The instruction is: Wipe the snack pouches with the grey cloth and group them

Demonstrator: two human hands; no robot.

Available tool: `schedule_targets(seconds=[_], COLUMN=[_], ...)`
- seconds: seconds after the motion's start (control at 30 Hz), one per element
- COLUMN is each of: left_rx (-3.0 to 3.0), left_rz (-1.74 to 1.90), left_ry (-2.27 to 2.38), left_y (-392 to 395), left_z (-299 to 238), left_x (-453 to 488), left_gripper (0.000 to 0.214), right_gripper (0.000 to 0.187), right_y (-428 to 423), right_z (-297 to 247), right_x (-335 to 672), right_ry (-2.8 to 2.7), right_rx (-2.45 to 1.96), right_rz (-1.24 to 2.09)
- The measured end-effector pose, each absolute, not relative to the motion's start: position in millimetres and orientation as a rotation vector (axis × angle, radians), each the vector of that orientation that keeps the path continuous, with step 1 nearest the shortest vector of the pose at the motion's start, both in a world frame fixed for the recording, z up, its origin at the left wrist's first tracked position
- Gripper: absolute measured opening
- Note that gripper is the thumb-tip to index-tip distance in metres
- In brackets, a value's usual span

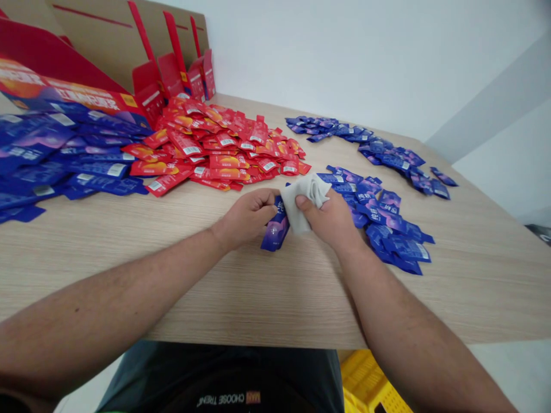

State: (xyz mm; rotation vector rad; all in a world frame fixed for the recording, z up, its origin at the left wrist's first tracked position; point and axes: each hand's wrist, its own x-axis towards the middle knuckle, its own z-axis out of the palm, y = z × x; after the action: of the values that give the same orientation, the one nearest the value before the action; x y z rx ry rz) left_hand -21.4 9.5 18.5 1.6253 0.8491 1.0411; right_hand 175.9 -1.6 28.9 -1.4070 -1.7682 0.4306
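A flat, shiny blue packet [276,231] is held in the left hand [247,216], a crumpled white cloth [297,211] in the right hand [333,221]. If tugged, the packet might be dropped.

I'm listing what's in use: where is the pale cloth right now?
In the head view, the pale cloth is just right of centre, held in the right hand, right beside the blue packet in the left hand.

Single head-worn view, facing forward and down, close above tabletop [258,304]
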Motion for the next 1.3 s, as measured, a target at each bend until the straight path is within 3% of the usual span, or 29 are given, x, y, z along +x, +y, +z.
schedule_targets(seconds=[0.47, 0.7, 0.8, 0.97, 1.3], left_rx=[2.023, 1.306, 0.977, 0.911, 0.801], left_rz=[0.957, 0.998, 1.029, 1.115, 1.180], left_ry=[0.908, 0.877, 0.831, 0.828, 0.848], left_y=[8.1, 2.8, 2.4, 5.7, 6.3], left_z=[24.4, 21.2, 20.8, 21.9, 24.8], left_x=[-27.8, -14.6, -11.0, -11.5, -8.6], left_gripper=[0.015, 0.011, 0.019, 0.020, 0.018], right_gripper=[0.043, 0.043, 0.044, 0.038, 0.027], right_y=[2.3, -5.5, -8.8, -17.1, -20.9], right_z=[32.7, 33.6, 34.4, 38.7, 30.8], right_x=[181.7, 171.4, 167.4, 161.0, 152.1], right_ry=[-1.735, -1.829, -1.763, -1.974, -2.155], right_rx=[-1.384, -1.390, -1.461, -1.381, -1.364], right_rz=[0.473, 0.496, 0.419, 0.608, 0.247])
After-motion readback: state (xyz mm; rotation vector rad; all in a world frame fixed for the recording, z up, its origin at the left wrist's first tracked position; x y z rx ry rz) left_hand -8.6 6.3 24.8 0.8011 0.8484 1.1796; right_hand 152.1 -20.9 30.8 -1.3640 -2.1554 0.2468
